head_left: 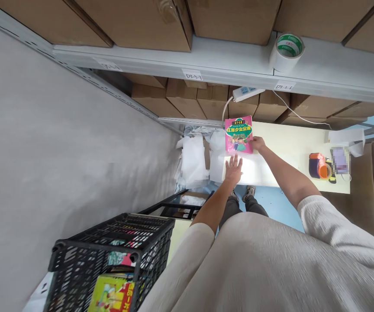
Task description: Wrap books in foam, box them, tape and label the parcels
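Note:
A pink children's book (239,145) with a green oval title panel and cartoon figures lies at the far left part of the pale table (287,143). At its right edge, my right hand (257,144) grips the book, its fingertips partly hidden. Just below the book, my left hand (234,172) rests with fingers spread, close to the front edge of the tabletop, and holds nothing. White plastic sheeting (217,151) is to the left of the book.
An orange and dark tape dispenser (319,166) stands on the table's right end. Cardboard boxes (213,102) line the shelf behind, below a grey beam bearing a tape roll (286,52). A power strip (248,92) hangs there. A black crate (109,255) with books is at lower left.

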Demonstrator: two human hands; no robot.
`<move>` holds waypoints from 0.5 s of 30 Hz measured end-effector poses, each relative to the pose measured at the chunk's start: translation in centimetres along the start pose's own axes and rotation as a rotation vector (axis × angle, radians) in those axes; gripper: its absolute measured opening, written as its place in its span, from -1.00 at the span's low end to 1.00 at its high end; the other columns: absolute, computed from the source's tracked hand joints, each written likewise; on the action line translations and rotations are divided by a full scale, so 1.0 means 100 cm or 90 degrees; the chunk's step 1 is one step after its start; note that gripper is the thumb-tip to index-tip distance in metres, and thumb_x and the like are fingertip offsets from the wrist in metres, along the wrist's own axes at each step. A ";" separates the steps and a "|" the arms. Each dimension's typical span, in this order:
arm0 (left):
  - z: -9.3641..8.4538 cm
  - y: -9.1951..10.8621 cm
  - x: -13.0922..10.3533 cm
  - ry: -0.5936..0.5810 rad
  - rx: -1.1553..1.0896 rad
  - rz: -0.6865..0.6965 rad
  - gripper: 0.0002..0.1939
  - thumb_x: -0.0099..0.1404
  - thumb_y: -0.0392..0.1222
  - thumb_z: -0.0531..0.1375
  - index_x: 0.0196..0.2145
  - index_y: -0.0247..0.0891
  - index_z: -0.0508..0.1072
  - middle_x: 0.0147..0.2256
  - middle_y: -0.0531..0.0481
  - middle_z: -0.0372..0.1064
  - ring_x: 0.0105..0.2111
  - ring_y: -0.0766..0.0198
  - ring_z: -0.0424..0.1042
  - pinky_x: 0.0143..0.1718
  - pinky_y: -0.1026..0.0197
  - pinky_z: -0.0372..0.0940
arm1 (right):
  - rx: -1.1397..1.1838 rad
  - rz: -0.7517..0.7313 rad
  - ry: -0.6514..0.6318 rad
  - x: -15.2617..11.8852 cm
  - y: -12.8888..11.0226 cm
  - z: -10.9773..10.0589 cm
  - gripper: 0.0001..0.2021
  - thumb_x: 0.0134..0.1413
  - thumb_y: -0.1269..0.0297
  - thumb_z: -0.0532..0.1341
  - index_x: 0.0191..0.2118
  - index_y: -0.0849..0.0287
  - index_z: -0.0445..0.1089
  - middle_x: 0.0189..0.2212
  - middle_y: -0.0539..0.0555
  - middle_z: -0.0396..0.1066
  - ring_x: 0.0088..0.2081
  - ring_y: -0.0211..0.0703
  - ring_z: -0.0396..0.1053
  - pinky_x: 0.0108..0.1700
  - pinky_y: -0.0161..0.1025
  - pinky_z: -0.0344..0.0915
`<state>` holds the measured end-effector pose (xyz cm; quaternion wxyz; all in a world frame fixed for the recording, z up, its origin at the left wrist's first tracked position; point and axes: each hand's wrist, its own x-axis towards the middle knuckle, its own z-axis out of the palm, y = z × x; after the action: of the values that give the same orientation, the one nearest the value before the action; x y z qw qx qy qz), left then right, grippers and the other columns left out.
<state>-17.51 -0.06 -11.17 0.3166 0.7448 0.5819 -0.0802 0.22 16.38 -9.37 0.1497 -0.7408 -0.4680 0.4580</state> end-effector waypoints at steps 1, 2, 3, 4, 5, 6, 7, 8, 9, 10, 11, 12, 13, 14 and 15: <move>0.000 0.000 0.000 -0.001 0.000 0.000 -0.03 0.46 -0.12 0.31 0.66 -0.06 -0.07 0.67 -0.21 -0.46 0.65 -0.25 -0.38 0.60 -0.43 -0.31 | 0.002 -0.016 0.007 -0.003 -0.002 0.000 -0.81 0.15 0.16 0.43 -0.24 0.17 0.55 -0.36 0.02 0.56 -0.24 -0.10 0.46 -0.16 -0.21 0.40; 0.000 -0.001 0.001 -0.004 -0.002 -0.001 -0.02 0.47 -0.11 0.30 0.66 -0.05 -0.08 0.67 -0.20 -0.46 0.65 -0.25 -0.38 0.60 -0.44 -0.32 | 0.007 -0.033 0.021 -0.006 -0.004 -0.002 -0.82 0.22 0.15 0.37 -0.21 0.16 0.56 -0.32 0.03 0.59 -0.24 -0.09 0.47 -0.14 -0.19 0.42; 0.000 -0.001 0.001 -0.006 -0.004 -0.002 -0.01 0.47 -0.10 0.30 0.66 -0.03 -0.10 0.67 -0.20 -0.46 0.65 -0.25 -0.38 0.59 -0.44 -0.32 | 0.015 -0.057 0.040 -0.008 -0.006 -0.004 -0.81 0.28 0.14 0.30 -0.17 0.15 0.56 -0.27 0.05 0.61 -0.22 -0.07 0.49 -0.12 -0.17 0.43; 0.000 -0.001 0.002 -0.008 -0.007 -0.003 0.00 0.47 -0.09 0.30 0.66 -0.02 -0.12 0.67 -0.20 -0.45 0.65 -0.25 -0.39 0.59 -0.45 -0.32 | 0.023 -0.092 0.064 -0.011 -0.008 -0.008 -0.77 0.32 0.11 0.24 -0.14 0.14 0.56 -0.23 0.07 0.62 -0.21 -0.04 0.50 -0.10 -0.15 0.44; 0.000 -0.001 0.003 -0.011 -0.010 -0.006 0.00 0.46 -0.08 0.30 0.66 -0.01 -0.13 0.67 -0.20 -0.45 0.65 -0.26 -0.39 0.59 -0.45 -0.33 | 0.031 -0.129 0.089 -0.013 -0.010 -0.013 -0.73 0.36 0.08 0.20 -0.10 0.14 0.56 -0.20 0.09 0.63 -0.19 -0.02 0.51 -0.08 -0.12 0.45; 0.000 -0.001 0.003 -0.013 -0.011 -0.009 0.01 0.46 -0.08 0.30 0.66 -0.02 -0.13 0.67 -0.22 -0.45 0.65 -0.26 -0.40 0.59 -0.45 -0.33 | 0.039 -0.166 0.114 -0.016 -0.012 -0.019 -0.68 0.39 0.03 0.17 -0.08 0.13 0.55 -0.18 0.10 0.63 -0.17 0.00 0.52 -0.06 -0.11 0.45; -0.001 0.000 0.004 -0.016 -0.011 -0.012 0.00 0.46 -0.08 0.30 0.66 -0.04 -0.12 0.67 -0.23 -0.45 0.65 -0.26 -0.41 0.59 -0.45 -0.33 | 0.048 -0.201 0.134 -0.019 -0.013 -0.027 -0.64 0.41 -0.03 0.15 -0.05 0.13 0.54 -0.16 0.11 0.63 -0.16 0.02 0.53 -0.05 -0.09 0.46; -0.001 0.000 0.005 -0.019 -0.009 -0.016 0.00 0.46 -0.08 0.30 0.66 -0.06 -0.11 0.66 -0.24 -0.46 0.65 -0.26 -0.41 0.59 -0.45 -0.33 | 0.058 -0.231 0.148 -0.023 -0.013 -0.035 -0.59 0.43 -0.09 0.14 -0.03 0.13 0.53 -0.16 0.12 0.63 -0.15 0.03 0.53 -0.04 -0.08 0.46; -0.002 0.000 0.005 -0.024 -0.007 -0.018 0.00 0.46 -0.07 0.30 0.66 -0.07 -0.11 0.66 -0.25 -0.47 0.65 -0.26 -0.42 0.59 -0.44 -0.34 | 0.069 -0.258 0.158 -0.029 -0.011 -0.043 -0.55 0.43 -0.16 0.14 -0.02 0.13 0.52 -0.16 0.12 0.62 -0.15 0.04 0.53 -0.03 -0.07 0.46; -0.002 0.001 0.006 -0.030 -0.004 -0.021 -0.01 0.46 -0.07 0.29 0.66 -0.08 -0.11 0.66 -0.25 -0.48 0.65 -0.25 -0.43 0.59 -0.43 -0.34 | 0.082 -0.280 0.166 -0.035 -0.007 -0.052 -0.52 0.42 -0.22 0.14 -0.01 0.12 0.51 -0.15 0.12 0.62 -0.14 0.04 0.52 -0.03 -0.07 0.46; -0.003 0.001 0.006 -0.037 -0.001 -0.024 -0.01 0.47 -0.06 0.28 0.66 -0.08 -0.12 0.67 -0.24 -0.49 0.65 -0.24 -0.43 0.59 -0.42 -0.34 | 0.097 -0.295 0.170 -0.044 -0.001 -0.062 -0.48 0.40 -0.27 0.15 -0.01 0.12 0.50 -0.15 0.12 0.61 -0.13 0.05 0.52 -0.02 -0.06 0.46; -0.004 0.001 0.006 -0.042 0.002 -0.026 -0.01 0.48 -0.06 0.27 0.67 -0.08 -0.13 0.67 -0.22 -0.50 0.65 -0.23 -0.44 0.60 -0.41 -0.34 | 0.114 -0.303 0.172 -0.054 0.007 -0.070 -0.46 0.38 -0.32 0.16 -0.02 0.11 0.49 -0.14 0.13 0.61 -0.12 0.05 0.53 -0.01 -0.06 0.46; -0.005 0.000 0.005 -0.045 0.005 -0.027 -0.02 0.48 -0.05 0.26 0.67 -0.07 -0.14 0.67 -0.21 -0.51 0.65 -0.22 -0.44 0.60 -0.40 -0.34 | 0.133 -0.301 0.173 -0.066 0.018 -0.079 -0.44 0.36 -0.35 0.17 -0.04 0.10 0.49 -0.15 0.13 0.61 -0.11 0.06 0.53 -0.01 -0.05 0.46; -0.006 0.000 0.005 -0.045 0.007 -0.027 -0.02 0.48 -0.05 0.25 0.67 -0.07 -0.14 0.67 -0.20 -0.50 0.65 -0.21 -0.44 0.60 -0.40 -0.34 | 0.155 -0.293 0.172 -0.079 0.031 -0.086 -0.43 0.34 -0.38 0.18 -0.07 0.10 0.48 -0.15 0.13 0.61 -0.12 0.05 0.53 -0.01 -0.05 0.47; -0.008 0.000 0.004 -0.042 0.011 -0.025 -0.03 0.48 -0.05 0.25 0.67 -0.08 -0.13 0.67 -0.20 -0.50 0.65 -0.21 -0.44 0.60 -0.39 -0.33 | 0.179 -0.277 0.171 -0.092 0.046 -0.093 -0.42 0.31 -0.40 0.19 -0.08 0.09 0.48 -0.16 0.12 0.60 -0.12 0.04 0.53 -0.01 -0.06 0.47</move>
<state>-17.57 0.69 -10.77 0.3277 0.7329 0.5848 -0.1160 9.05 8.25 -2.43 0.4059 -0.6490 -0.5241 0.3733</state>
